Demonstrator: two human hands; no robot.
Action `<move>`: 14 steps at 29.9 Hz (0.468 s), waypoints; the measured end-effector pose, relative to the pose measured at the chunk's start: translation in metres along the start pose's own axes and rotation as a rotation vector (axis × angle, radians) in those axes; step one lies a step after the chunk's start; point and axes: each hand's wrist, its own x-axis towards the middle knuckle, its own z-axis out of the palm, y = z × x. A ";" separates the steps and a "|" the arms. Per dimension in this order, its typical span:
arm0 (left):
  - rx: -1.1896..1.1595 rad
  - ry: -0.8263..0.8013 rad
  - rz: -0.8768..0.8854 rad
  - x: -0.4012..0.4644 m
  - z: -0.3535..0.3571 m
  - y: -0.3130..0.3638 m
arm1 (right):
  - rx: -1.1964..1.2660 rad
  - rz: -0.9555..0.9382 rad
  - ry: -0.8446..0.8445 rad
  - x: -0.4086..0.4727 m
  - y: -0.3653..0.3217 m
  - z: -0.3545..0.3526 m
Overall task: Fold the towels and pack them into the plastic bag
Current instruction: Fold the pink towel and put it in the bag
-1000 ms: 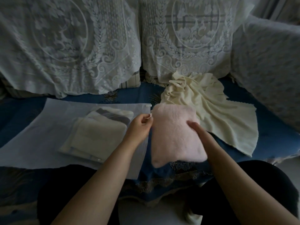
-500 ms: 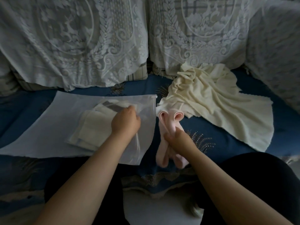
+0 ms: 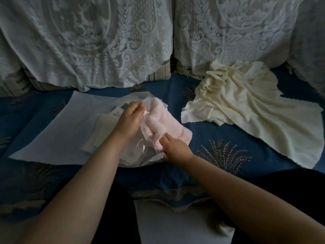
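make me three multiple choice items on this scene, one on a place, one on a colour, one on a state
1. Where does the crumpled cream towel lie?
A. inside the bag
B. on the blue sofa cover, right of the bag
C. on the person's lap

2. What colour is the folded fluffy towel at the mouth of the translucent plastic bag?
A. pink
B. green
C. black

3. What is the left hand doing?
A. lying flat
B. pointing
C. gripping the bag's edge

Key: B, it lies apart to the right; A, pale pink; C, fingers curl on plastic.

Home living room, lace-covered sofa cushions (image 3: pixel 105 41)
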 end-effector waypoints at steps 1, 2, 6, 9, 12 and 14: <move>-0.021 -0.012 0.007 0.001 -0.003 -0.002 | -0.025 -0.003 -0.038 0.003 -0.001 -0.003; -0.022 -0.021 0.026 0.002 -0.005 -0.004 | -0.036 -0.012 -0.048 0.007 -0.002 -0.008; -0.075 -0.009 0.047 0.004 -0.007 -0.007 | -0.171 -0.067 -0.151 0.014 -0.014 -0.021; -0.059 -0.022 0.117 0.004 -0.011 -0.002 | -0.098 -0.015 -0.207 0.016 -0.022 -0.026; 0.081 -0.081 0.226 0.002 -0.012 0.001 | -0.222 -0.069 -0.225 0.020 -0.028 -0.024; 0.121 -0.071 0.250 0.000 -0.012 0.000 | -0.118 -0.054 -0.144 0.025 -0.026 -0.023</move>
